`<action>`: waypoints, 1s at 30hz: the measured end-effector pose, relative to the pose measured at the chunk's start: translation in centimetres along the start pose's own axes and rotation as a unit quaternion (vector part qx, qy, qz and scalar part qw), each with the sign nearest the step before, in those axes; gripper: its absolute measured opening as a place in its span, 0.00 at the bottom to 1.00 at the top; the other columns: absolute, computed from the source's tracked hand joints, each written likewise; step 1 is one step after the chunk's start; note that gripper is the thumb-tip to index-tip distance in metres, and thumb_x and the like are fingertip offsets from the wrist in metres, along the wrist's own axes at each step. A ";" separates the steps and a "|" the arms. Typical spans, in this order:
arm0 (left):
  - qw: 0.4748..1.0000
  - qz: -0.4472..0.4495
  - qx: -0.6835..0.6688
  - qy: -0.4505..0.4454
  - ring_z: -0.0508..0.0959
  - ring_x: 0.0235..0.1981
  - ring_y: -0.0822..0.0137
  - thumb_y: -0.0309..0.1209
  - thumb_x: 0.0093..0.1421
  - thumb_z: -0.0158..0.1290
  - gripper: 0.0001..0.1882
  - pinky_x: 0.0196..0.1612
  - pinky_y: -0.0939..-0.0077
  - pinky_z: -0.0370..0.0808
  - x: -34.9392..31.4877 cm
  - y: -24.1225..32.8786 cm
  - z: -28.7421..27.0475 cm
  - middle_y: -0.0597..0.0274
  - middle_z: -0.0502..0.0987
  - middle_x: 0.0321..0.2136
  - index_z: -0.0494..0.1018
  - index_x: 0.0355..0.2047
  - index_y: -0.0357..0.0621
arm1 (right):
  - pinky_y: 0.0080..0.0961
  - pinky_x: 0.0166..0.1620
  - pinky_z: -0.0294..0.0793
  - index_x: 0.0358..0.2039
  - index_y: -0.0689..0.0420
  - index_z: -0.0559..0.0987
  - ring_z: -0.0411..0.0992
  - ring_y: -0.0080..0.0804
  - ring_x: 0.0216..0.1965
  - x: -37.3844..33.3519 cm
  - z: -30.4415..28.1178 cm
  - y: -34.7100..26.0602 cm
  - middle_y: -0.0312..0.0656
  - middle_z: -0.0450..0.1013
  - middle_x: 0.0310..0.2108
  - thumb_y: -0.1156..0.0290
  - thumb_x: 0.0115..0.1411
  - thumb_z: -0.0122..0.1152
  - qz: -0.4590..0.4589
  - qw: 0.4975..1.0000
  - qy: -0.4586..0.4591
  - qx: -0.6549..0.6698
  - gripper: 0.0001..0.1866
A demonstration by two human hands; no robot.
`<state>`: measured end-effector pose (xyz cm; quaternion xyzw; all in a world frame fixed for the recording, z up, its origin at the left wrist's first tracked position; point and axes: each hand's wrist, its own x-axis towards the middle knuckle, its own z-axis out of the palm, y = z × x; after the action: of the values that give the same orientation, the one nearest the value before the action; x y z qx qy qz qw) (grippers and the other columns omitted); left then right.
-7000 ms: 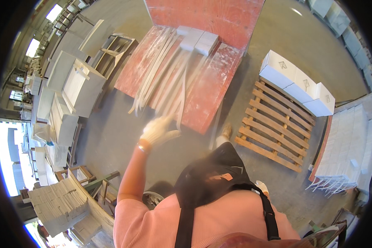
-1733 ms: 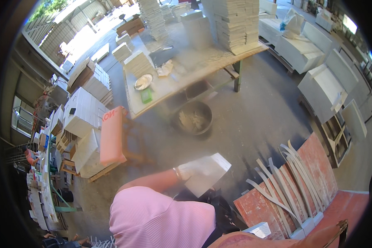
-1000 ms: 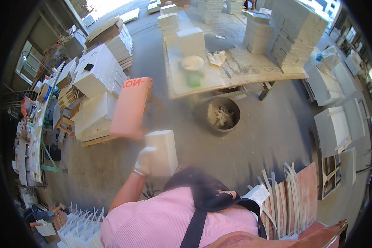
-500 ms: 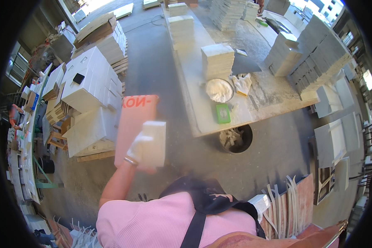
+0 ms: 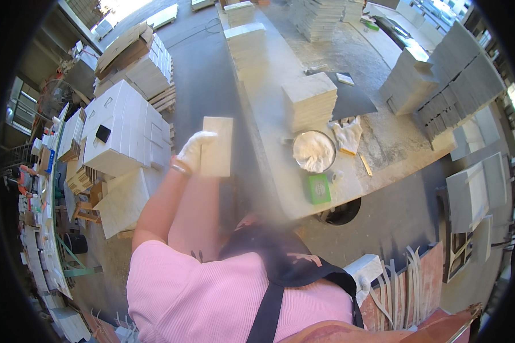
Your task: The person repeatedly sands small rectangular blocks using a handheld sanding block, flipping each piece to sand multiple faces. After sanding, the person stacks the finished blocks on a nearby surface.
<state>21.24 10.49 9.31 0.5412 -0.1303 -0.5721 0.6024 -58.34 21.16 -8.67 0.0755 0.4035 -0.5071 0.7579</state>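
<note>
My left hand (image 5: 193, 151), in a white glove, grips a flat pale stone tile (image 5: 220, 154) by its left side and holds it upright, with the thumb across its face. Low on my right side, another white tile (image 5: 365, 267) juts out past my apron. What shows of my right hand (image 5: 362, 289) is a bit of white glove against that tile; its fingers are mostly hidden. Beneath my left arm lies a long pinkish board or slab (image 5: 195, 214), partly covered by the arm.
On the worktable (image 5: 349, 182) to my front right stand a tile stack (image 5: 310, 100), a bowl of white powder (image 5: 313, 151), a white glove or cloth (image 5: 347, 136) and a green box (image 5: 319, 189). A black bucket (image 5: 346, 212) sits under its edge. White boxes (image 5: 120, 134) are piled left.
My left hand has raised its tile farther forward, away from my body. The worktable now appears closer, covering more of the bucket, and the pinkish board has slipped back under my arm.
</note>
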 end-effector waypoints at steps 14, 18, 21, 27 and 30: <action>0.960 -0.147 0.138 -0.192 0.84 0.38 0.67 0.35 0.57 0.65 0.13 0.46 0.67 0.81 30.2 7.9 8.7 0.63 0.83 0.38 0.82 0.42 0.47 | 0.51 0.64 0.70 0.67 0.58 0.67 0.71 0.49 0.59 -12.8 13.6 15.4 0.48 0.72 0.60 0.58 0.51 0.71 -0.195 0.968 0.157 -0.008 0.44; 0.937 -0.117 0.201 -0.259 0.82 0.41 0.70 0.35 0.62 0.60 0.11 0.49 0.69 0.79 34.2 7.3 12.6 0.65 0.83 0.40 0.83 0.43 0.48 | 0.51 0.64 0.71 0.67 0.58 0.67 0.71 0.49 0.59 -13.9 17.5 18.4 0.48 0.71 0.60 0.59 0.51 0.71 -0.231 0.959 0.161 -0.038 0.44; 0.918 -0.109 0.230 -0.303 0.82 0.42 0.72 0.35 0.66 0.56 0.11 0.49 0.71 0.79 35.8 6.5 15.1 0.66 0.83 0.42 0.83 0.45 0.48 | 0.51 0.64 0.71 0.68 0.59 0.67 0.71 0.49 0.59 -14.1 20.1 20.2 0.48 0.71 0.61 0.59 0.50 0.71 -0.249 0.953 0.169 -0.026 0.45; 0.872 -0.172 0.194 -0.414 0.81 0.46 0.73 0.35 0.71 0.50 0.15 0.51 0.73 0.78 39.0 3.1 18.9 0.66 0.83 0.47 0.82 0.52 0.46 | 0.50 0.63 0.72 0.68 0.59 0.66 0.71 0.49 0.59 -12.6 24.4 21.7 0.48 0.71 0.61 0.60 0.50 0.71 -0.273 0.948 0.164 -0.015 0.45; 0.842 -0.133 0.250 -0.459 0.81 0.48 0.73 0.35 0.73 0.48 0.17 0.53 0.73 0.78 40.2 2.3 20.0 0.65 0.83 0.49 0.80 0.55 0.45 | 0.49 0.63 0.72 0.68 0.59 0.66 0.71 0.49 0.59 -11.5 26.3 21.7 0.48 0.71 0.61 0.61 0.49 0.71 -0.282 0.947 0.153 -0.015 0.46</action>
<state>19.50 -33.48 0.13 0.3609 -0.4576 -0.7777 0.2357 -28.11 25.84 10.30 0.0243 0.5271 -0.6764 0.5139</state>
